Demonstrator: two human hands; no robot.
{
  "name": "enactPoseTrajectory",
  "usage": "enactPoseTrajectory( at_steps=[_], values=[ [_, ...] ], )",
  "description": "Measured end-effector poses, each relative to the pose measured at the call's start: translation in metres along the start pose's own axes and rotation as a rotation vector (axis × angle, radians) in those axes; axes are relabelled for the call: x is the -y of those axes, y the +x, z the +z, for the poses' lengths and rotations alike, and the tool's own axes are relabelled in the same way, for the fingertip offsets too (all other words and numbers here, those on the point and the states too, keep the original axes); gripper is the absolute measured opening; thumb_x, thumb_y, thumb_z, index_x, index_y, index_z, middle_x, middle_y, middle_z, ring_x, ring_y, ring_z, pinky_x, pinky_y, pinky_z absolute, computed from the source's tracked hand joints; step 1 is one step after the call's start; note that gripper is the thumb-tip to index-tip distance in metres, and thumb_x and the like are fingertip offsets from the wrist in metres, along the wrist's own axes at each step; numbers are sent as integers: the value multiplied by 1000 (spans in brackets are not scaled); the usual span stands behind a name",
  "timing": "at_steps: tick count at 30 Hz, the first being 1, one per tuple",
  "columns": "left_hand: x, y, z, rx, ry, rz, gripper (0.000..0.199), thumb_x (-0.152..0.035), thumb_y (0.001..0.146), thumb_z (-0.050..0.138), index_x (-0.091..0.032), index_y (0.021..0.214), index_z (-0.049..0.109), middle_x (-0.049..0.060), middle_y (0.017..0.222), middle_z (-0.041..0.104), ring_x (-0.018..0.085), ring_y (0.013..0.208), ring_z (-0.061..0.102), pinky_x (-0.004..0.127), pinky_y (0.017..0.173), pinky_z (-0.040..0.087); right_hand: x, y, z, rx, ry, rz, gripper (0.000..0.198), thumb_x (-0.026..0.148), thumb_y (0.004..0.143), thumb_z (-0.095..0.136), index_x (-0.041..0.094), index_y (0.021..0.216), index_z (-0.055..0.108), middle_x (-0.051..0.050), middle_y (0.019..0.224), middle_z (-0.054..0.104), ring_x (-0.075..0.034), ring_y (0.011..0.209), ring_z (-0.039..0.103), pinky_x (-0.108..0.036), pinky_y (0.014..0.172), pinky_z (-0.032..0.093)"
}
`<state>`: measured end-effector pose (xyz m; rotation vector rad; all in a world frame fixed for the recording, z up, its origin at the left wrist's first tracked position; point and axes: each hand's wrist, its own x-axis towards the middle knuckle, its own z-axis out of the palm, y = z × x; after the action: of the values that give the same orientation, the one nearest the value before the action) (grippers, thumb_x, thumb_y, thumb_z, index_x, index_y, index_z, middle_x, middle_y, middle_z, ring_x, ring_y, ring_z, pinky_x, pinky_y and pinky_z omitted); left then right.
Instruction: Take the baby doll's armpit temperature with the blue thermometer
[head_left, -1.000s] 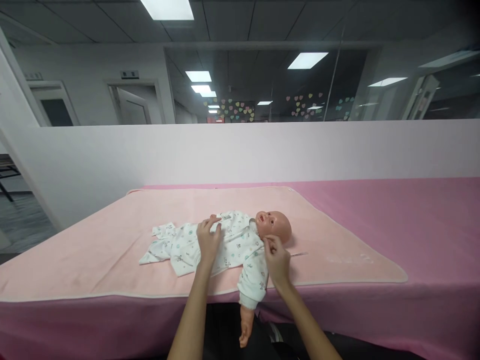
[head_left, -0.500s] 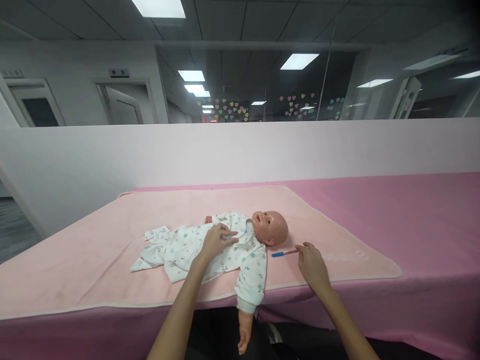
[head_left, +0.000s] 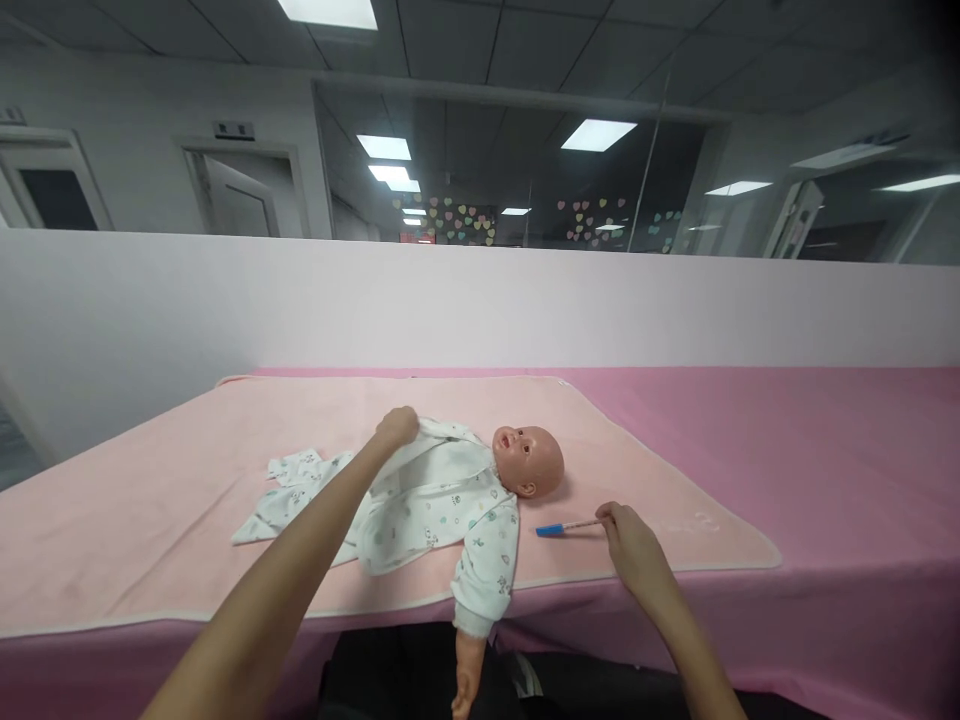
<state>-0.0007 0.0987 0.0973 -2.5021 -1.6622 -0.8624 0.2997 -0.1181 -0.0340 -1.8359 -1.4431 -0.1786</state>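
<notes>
Doll (head_left: pixel 528 462) lying on peach blanket (head_left: pixel 637 500), one arm over table edge. Left hand (head_left: pixel 399 425) closed on front flap of its patterned top (head_left: pixel 439 515). Right hand (head_left: pixel 634 550) pinches blue-tipped stick (head_left: pixel 550 530) near doll's head. Door sign (head_left: pixel 234 131) too small to read.

Supine doll (head_left: pixel 529 463), open white shirt (head_left: pixel 448 503), blue-tipped rod (head_left: pixel 558 528)

A pink-draped table (head_left: pixel 847 470) bears a peach blanket (head_left: pixel 150 520)
</notes>
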Motion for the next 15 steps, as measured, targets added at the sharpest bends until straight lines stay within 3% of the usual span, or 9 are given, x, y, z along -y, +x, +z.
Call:
enactPoseTrajectory(
  at_steps=[4,7,11,15],
  values=[
    [-30,6,-7,28,147,137,15,-16,87,44,-9,97,54,4,75,57,17,80,59,32,73,42,48,17,-27,-62,210,-39,23,28,81,36,20,83,58,-8,85,64,-21,79,58,-31,70,42],
    [-41,5,-15,48,229,240,17,-11,85,42,-11,99,53,8,76,58,22,85,59,33,75,38,100,47,-24,-106,284,-132,25,24,81,36,19,85,60,-7,87,65,-20,80,58,-30,70,42],
    [-39,1,-27,80,311,315,22,-9,83,40,-17,101,51,11,78,60,25,81,60,35,71,38,160,89,13,2,104,-184,23,15,81,38,17,78,61,-10,83,65,-19,75,58,-27,62,38],
    [-40,-6,-33,112,378,373,27,-8,83,36,-18,102,50,12,79,60,26,79,61,34,68,38,191,115,62,194,-67,-125,20,8,80,41,14,86,59,-12,78,65,-18,65,59,-25,51,31]
  ],
)
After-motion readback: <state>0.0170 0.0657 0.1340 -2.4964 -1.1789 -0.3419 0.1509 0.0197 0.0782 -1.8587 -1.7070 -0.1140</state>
